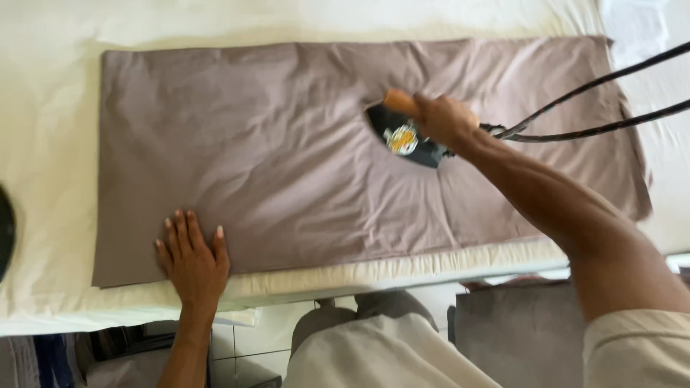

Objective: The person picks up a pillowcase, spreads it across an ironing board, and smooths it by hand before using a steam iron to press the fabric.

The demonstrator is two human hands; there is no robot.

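A folded taupe cloth (273, 144) lies spread over a padded cream ironing surface (50, 108). My right hand (443, 118) grips the wooden handle of a dark iron (405, 138), which rests on the cloth right of its middle. My left hand (191, 255) lies flat, fingers spread, on the cloth's near left edge. Two dark cords (596, 108) run from the iron toward the upper right.
A dark round object (4, 231) shows at the left edge. Below the table's front edge (402, 269) are tiled floor, my light clothing and a grey folded cloth (517, 334). More white fabric lies at the far right.
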